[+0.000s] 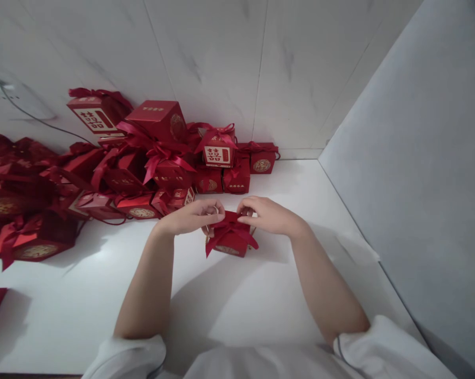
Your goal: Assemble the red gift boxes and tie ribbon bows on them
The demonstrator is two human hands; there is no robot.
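A small red gift box (231, 243) sits on the white bench (261, 305) just below the middle of the frame, and both hands meet over its top. The box is squat and deep red, with a pale gold pattern along the lower front edge. A red satin ribbon (226, 235) crosses its lid; one tail hangs off the lower left corner and another trails to the right.

The left hand (196, 215) comes in from the left with its fingers curled and pressed together, pinching the ribbon at the box's upper left edge. The right hand (267, 215) comes in from the right, fingertips drawn in and pinching the ribbon at the top of the box. The two hands are close together, nearly touching above the lid. White sleeves show at the bottom of the frame.

Behind the hands, from the centre to the left edge, a heap of finished red boxes (142, 163) with bows lies against the marble wall (221, 63). Several show gold medallions or a white label with a red double character.
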